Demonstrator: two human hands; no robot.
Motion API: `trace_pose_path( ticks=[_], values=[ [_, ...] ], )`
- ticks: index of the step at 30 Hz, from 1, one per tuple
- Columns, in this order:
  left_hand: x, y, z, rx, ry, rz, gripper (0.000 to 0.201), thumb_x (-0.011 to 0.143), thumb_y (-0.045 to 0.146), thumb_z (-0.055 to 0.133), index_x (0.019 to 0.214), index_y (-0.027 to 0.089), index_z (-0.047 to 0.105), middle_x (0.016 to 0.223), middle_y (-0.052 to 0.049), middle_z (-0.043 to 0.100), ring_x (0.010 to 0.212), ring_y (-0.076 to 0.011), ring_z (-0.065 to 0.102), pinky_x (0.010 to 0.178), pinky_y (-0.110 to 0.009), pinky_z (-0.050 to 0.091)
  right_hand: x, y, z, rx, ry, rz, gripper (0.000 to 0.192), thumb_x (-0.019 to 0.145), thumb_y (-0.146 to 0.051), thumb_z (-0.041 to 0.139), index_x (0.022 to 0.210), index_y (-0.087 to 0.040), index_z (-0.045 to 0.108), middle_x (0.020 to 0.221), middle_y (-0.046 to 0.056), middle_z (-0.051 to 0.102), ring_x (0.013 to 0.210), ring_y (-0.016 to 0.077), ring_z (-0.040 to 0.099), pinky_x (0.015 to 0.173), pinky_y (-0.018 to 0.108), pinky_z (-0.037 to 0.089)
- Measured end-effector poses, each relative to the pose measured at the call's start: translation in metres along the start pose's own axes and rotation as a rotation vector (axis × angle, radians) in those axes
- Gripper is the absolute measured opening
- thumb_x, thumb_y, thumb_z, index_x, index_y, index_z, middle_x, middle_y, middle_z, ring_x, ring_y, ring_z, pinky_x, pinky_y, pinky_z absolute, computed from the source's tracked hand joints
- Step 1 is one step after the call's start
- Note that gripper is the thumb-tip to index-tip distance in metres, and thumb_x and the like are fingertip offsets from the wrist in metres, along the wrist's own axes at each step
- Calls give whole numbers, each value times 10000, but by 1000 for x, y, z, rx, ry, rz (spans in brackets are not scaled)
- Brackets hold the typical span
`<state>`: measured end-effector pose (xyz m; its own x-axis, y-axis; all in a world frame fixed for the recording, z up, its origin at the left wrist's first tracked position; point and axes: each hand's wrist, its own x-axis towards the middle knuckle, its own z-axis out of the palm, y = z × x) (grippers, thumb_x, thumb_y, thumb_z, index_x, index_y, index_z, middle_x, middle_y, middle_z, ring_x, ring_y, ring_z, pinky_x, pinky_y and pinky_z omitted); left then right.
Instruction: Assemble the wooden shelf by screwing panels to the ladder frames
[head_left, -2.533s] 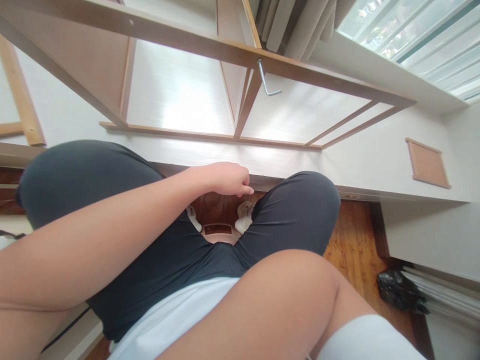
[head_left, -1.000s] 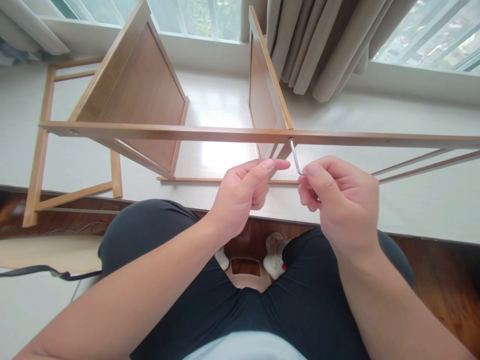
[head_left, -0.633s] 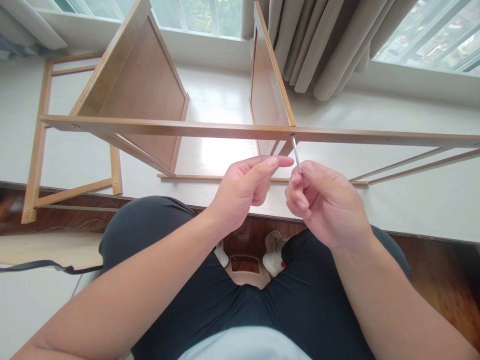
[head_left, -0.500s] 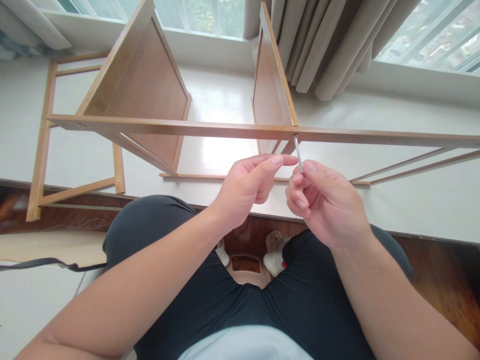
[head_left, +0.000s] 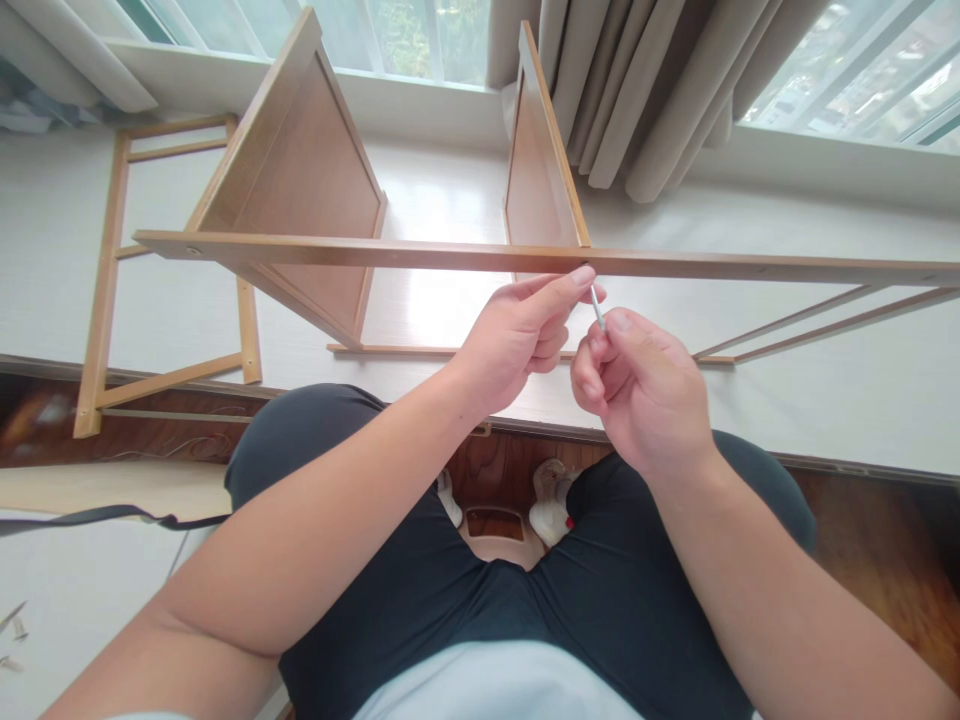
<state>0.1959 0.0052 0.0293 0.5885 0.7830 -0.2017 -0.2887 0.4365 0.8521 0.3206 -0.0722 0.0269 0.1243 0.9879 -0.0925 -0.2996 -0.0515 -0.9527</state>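
Observation:
My right hand pinches the lower end of a thin metal hex key between thumb and fingers. Its upper end meets the front edge of a long wooden rail, just below a standing panel. My left hand is closed around the key's upper part, thumb against the rail and index finger behind the key. The fingertips hide the point where key and rail meet. A second, larger panel joins the same rail further left.
A separate wooden frame stands at the left on the white ledge. Curtains hang behind by the windows. Several small screws lie on a white surface at lower left. A stool shows between my legs.
My left hand has moved up and right, its thumb now at the rail over the key's top. My right hand still holds the key, slightly higher. The view has shifted a little.

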Motion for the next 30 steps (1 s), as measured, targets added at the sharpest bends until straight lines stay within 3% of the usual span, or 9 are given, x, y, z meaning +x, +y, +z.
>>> trace_pose_path(
  ticks=[8, 19, 30],
  values=[
    [-3, 1, 6, -104, -13, -25, 313, 836, 439, 804, 892, 151, 695, 526, 112, 199, 447, -15, 179, 455, -195, 129, -1, 2, -1, -37, 2, -86, 443, 940, -543, 686, 752, -211, 462, 530, -43, 503, 440, 84, 401, 438, 210, 318],
    [-4, -1, 8, -222, -22, -66, 242, 848, 362, 804, 932, 154, 712, 487, 125, 212, 410, -12, 204, 417, -181, 128, -1, 7, -5, -286, 187, -422, 402, 964, -558, 675, 803, -216, 539, 551, -44, 507, 458, 95, 446, 455, 237, 344],
    [-4, -5, 11, -326, -7, -93, 178, 893, 338, 763, 956, 177, 721, 478, 119, 233, 390, -11, 222, 405, -175, 152, 4, 11, -2, -457, 272, -564, 408, 940, -584, 694, 800, -215, 591, 595, -34, 509, 511, 99, 483, 470, 234, 370]
  ],
)
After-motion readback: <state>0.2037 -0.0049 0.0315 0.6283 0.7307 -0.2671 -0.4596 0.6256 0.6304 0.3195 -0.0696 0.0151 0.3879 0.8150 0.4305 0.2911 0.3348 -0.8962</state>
